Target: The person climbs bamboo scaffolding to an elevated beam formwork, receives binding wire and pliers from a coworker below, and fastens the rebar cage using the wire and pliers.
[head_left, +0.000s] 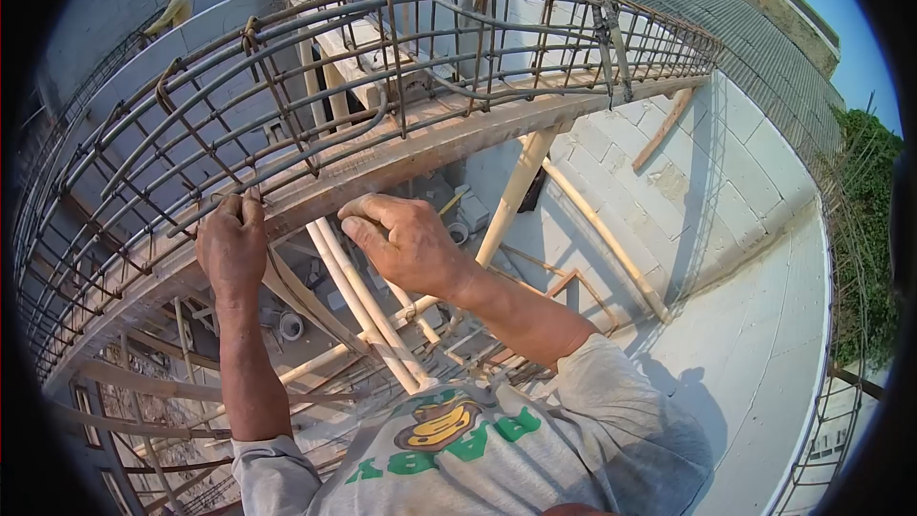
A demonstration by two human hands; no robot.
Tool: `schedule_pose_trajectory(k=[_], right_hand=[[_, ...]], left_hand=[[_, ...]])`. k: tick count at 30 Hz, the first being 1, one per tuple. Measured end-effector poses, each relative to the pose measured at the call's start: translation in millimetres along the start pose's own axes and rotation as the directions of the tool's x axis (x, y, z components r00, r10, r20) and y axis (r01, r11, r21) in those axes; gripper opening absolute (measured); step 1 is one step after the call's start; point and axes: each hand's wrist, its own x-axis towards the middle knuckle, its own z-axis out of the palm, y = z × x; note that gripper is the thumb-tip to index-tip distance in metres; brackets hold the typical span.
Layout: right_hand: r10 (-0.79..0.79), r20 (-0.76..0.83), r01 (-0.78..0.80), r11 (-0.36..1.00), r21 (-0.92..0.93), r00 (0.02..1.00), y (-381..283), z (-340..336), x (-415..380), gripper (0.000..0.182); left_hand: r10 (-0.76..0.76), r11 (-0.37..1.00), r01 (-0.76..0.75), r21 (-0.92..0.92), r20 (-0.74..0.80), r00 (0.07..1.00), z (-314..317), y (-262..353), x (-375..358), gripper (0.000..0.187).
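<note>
My left hand (232,237) is closed at the lower edge of the rebar cage (277,86), its fingertips pinched together by the lowest bars. What those fingertips hold is too small to make out. To its right, my right hand (406,237) hangs in front of the wooden formwork board (430,139), thumb and fingers curled towards each other; anything between them cannot be made out. Long steel bars with square stirrups form the cage, which rests along the board. A pair of pincers (611,43) hangs over the cage's upper bars on the right.
Bamboo poles (516,196) prop the board from below, with a deep drop to a cluttered floor beneath. A white block wall (707,182) runs down the right side. Another person (174,8) is far off at the upper left.
</note>
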Motion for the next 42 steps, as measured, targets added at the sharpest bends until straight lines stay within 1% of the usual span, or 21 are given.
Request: schedule_pose_trajectory(k=[1,2,3,4,5,6,7,8,11,13,16,17,22,25,27,31,34,37,38,40,42], right_hand=[[-0.074,-0.226,0.046,0.991,-0.13,0.971,7,-34,7,0.02],[-0.199,-0.42,0.078,0.955,-0.286,0.886,19,-74,14,0.02],[-0.246,-0.548,0.0,0.912,-0.41,0.8,27,-118,19,0.02],[-0.264,-0.644,-0.16,0.838,-0.522,0.718,45,-164,23,0.023],[-0.361,-0.658,-0.28,0.695,-0.662,0.661,62,-210,25,0.032],[-0.362,-0.709,-0.422,0.609,-0.671,0.605,78,-248,28,0.04],[-0.295,-0.749,-0.522,0.566,-0.637,0.594,96,-282,34,0.05],[-0.249,-0.751,-0.58,0.504,-0.64,0.612,111,-305,42,0.053],[0.194,-0.631,-0.641,0.442,-0.627,0.751,129,-344,68,0.052],[0.507,-0.535,-0.681,0.707,-0.192,0.676,136,-353,76,0.035],[0.529,-0.422,-0.614,0.785,-0.086,0.736,108,-350,81,0.032],[0.518,-0.474,-0.607,0.794,-0.042,0.711,110,-359,85,0.035],[0.552,-0.577,-0.761,0.614,-0.208,0.602,96,-376,120,0.035],[0.457,-0.663,-0.757,0.596,-0.266,0.593,94,-388,140,0.035],[0.301,-0.668,-0.731,0.339,-0.592,0.68,89,-415,160,0.037],[0.328,-0.63,-0.707,0.239,-0.665,0.704,64,-433,182,0.04],[0.32,-0.643,-0.718,0.289,-0.633,0.696,59,-417,179,0.038],[0.223,-0.702,-0.676,0.567,-0.471,0.676,88,-415,184,0.032],[0.233,-0.749,-0.712,0.568,-0.412,0.62,91,-416,190,0.026],[0.233,-0.79,-0.566,0.807,-0.168,0.566,93,-414,202,0.026],[0.131,-0.871,-0.441,0.891,-0.106,0.474,89,-414,209,0.033]], left_hand=[[0.019,0.999,-0.019,0.046,-0.005,1.0,0,2,-1,0.038],[0.038,0.995,-0.037,0.092,-0.012,0.999,-1,3,-1,0.038],[0.057,0.989,-0.053,0.138,-0.025,0.998,-2,5,0,0.037],[0.071,0.983,-0.064,0.173,-0.032,0.997,-3,7,2,0.037],[0.085,0.975,-0.076,0.211,-0.035,0.996,-4,9,2,0.036],[0.099,0.965,-0.087,0.247,-0.034,0.995,-4,10,2,0.036],[0.109,0.956,-0.1,0.275,-0.02,0.994,-4,12,3,0.035],[0.12,0.946,-0.115,0.304,0.004,0.993,-5,12,4,0.034],[0.175,0.91,-0.173,0.377,0.027,0.984,-5,14,5,0.031],[0.195,0.881,-0.183,0.436,0.019,0.981,-5,17,5,0.032],[0.107,0.89,-0.137,0.434,0.092,0.99,-12,23,4,0.028],[0.08,0.897,-0.119,0.426,0.11,0.991,-13,25,3,0.028],[0.094,0.92,-0.094,0.381,0.018,0.995,-8,21,0,0.027],[0.102,0.925,-0.089,0.368,-0.017,0.995,-6,22,0,0.026],[0.114,0.93,-0.099,0.354,-0.021,0.993,-4,18,-1,0.024],[0.096,0.942,-0.077,0.325,-0.043,0.994,-5,20,-1,0.022],[0.108,0.943,-0.079,0.324,-0.073,0.991,-2,21,-3,0.022],[0.104,0.946,-0.077,0.314,-0.071,0.992,-1,21,-2,0.023],[0.105,0.947,-0.078,0.311,-0.07,0.992,0,21,-2,0.023],[0.091,0.956,-0.064,0.287,-0.081,0.993,-1,18,-1,0.023],[0.06,0.966,-0.036,0.257,-0.088,0.994,-1,19,-3,0.023]])
